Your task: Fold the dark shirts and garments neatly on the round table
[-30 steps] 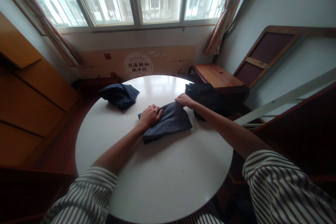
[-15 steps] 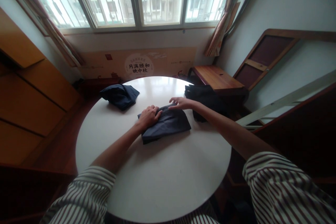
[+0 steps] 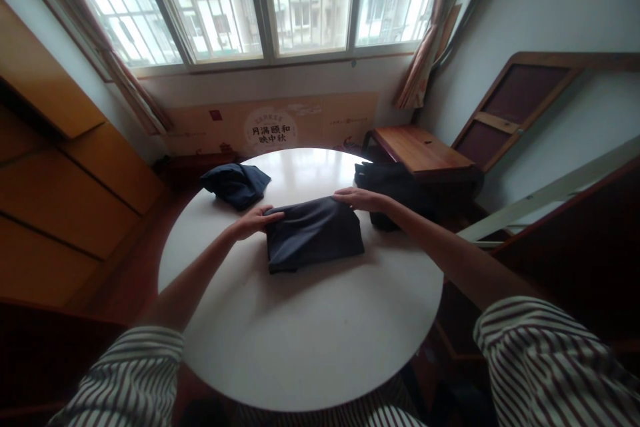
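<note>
A folded dark grey-blue garment (image 3: 315,233) lies across the middle of the round white table (image 3: 300,347); its exact kind does not show. My left hand (image 3: 254,221) pinches its far left corner, thumb on top and fingers underneath. At the far right corner, my right hand (image 3: 356,199) is closed on the same cloth, and the far edge looks slightly raised between both hands. A crumpled navy cloth (image 3: 237,185) sits at the table's back left. Just beyond my right wrist is a folded black cloth (image 3: 387,187), partly covered by my forearm.
Behind the table on the right stands a wooden bench (image 3: 425,150). A printed cardboard panel (image 3: 310,120) leans below the barred window (image 3: 310,0). Orange-brown cabinets (image 3: 55,193) line the left side, and a light rail (image 3: 550,193) slants along the right.
My left hand has moved from lying flat on the garment to gripping its far left corner. My right hand has closed on the far right corner. The cloth's top is smoother.
</note>
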